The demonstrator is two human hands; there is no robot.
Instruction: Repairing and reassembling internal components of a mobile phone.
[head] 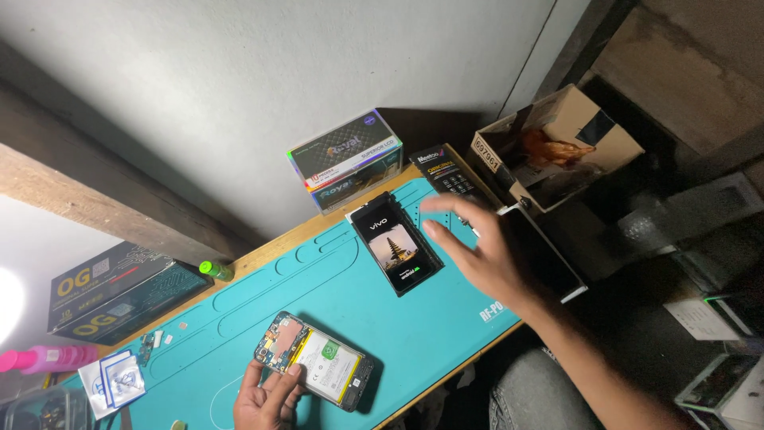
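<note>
A phone-repair workbench. A teal repair mat (334, 279) covers the bench; an opened phone (314, 360) with bare battery lies under the left hand (267, 398). A boxed screen (395, 243) sits just left of the right hand (481, 255), parts boxes (346, 159) beyond.
</note>
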